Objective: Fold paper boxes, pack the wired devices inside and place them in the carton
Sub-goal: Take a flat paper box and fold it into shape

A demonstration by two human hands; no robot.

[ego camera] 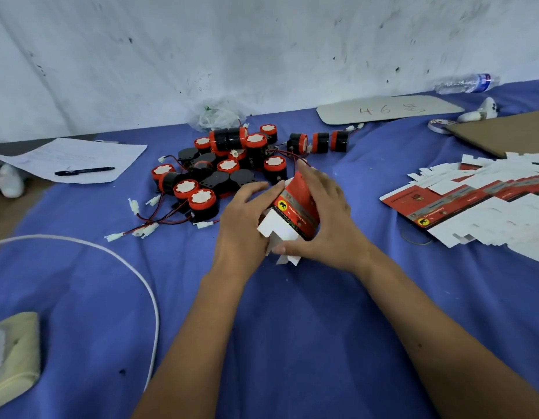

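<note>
Two hands close on one red paper box [297,207] above the blue cloth [292,328]; the left hand [244,225] grips its left side, fingers stretched along the upper edge; the right hand [325,219] wraps the right side, thumb pressing the white bottom flaps [277,234], which stand partly unfolded toward the person; just beyond the box lies the heap of wired devices [226,167], black with red rims; the flat box blanks [473,204] are fanned out well to the right.
</note>
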